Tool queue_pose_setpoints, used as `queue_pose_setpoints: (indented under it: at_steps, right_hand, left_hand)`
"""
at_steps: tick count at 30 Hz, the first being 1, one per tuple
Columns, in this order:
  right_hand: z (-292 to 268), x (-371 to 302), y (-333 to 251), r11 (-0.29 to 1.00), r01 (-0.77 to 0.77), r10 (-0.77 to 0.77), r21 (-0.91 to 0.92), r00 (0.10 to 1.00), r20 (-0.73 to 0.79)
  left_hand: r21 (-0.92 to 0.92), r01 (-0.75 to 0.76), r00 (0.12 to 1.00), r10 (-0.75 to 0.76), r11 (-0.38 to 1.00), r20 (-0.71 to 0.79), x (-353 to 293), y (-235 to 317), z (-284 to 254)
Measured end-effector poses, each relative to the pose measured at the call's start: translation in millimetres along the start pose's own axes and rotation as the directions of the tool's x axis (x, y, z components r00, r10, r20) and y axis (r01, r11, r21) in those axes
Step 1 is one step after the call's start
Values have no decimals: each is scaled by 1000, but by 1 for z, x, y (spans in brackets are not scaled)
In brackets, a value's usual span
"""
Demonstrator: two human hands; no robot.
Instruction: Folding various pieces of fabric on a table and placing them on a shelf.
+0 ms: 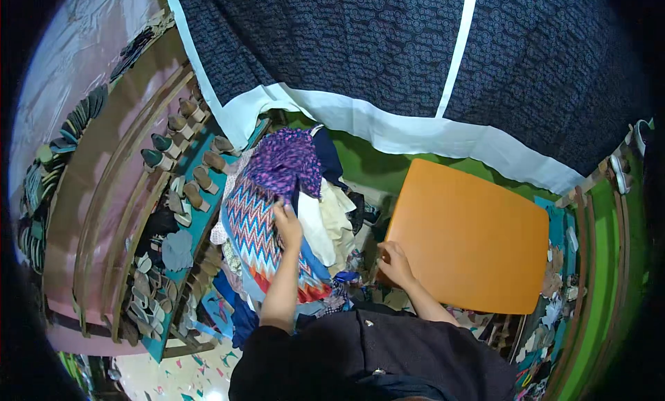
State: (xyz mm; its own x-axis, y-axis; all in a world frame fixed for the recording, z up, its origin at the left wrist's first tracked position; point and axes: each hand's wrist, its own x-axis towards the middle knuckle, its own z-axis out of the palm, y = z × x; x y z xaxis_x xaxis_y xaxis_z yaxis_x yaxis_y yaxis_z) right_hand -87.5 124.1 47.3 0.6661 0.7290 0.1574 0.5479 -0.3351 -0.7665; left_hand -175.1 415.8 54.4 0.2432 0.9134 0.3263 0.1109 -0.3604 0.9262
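My left hand (pixel 288 224) is closed on the lower end of a purple and black patterned cloth (pixel 282 158), which is bunched up and slightly blurred. It lies over a heap of clothes. In the heap, below the purple cloth, is a zigzag-striped cloth (pixel 251 217) in blue, white and red. Cream cloth (pixel 336 221) and a dark blue piece (pixel 327 151) lie beside it on the right. At the left edge of an orange table (pixel 471 241), my right hand (pixel 396 264) has its fingers curled together; whether something is between them is hidden.
Shelves (pixel 197 214) with rows of shoes curve along the left side. A dark patterned curtain (pixel 346 47) with a white border hangs across the back. More shelving (pixel 564 262) with mixed items stands at the right. Scraps (pixel 197 370) litter the floor at lower left.
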Motion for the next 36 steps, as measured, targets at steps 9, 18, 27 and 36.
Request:
queue_pose_setpoints:
  at_steps: [9, 18, 27, 36]
  right_hand:
    - [32, 26, -63, 875, 151, -96, 460, 985, -141]
    - [-8, -69, -108, 732, -79, 126, 677, 992, -21]
    - [-76, -194, -131, 678, -123, 330, 725, 932, -150]
    - [-131, -336, -89, 645, -12, 541, 764, 713, -445]
  left_hand:
    - [-301, 99, 818, 95, 948, 568, -135, 120, -44]
    - [-240, -140, 669, 271, 961, 692, -166, 124, -125]
    - [-181, -189, 529, 255, 965, 809, -243, 156, -139]
    - [-429, -272, 86, 466, 861, 881, -299, 193, -92]
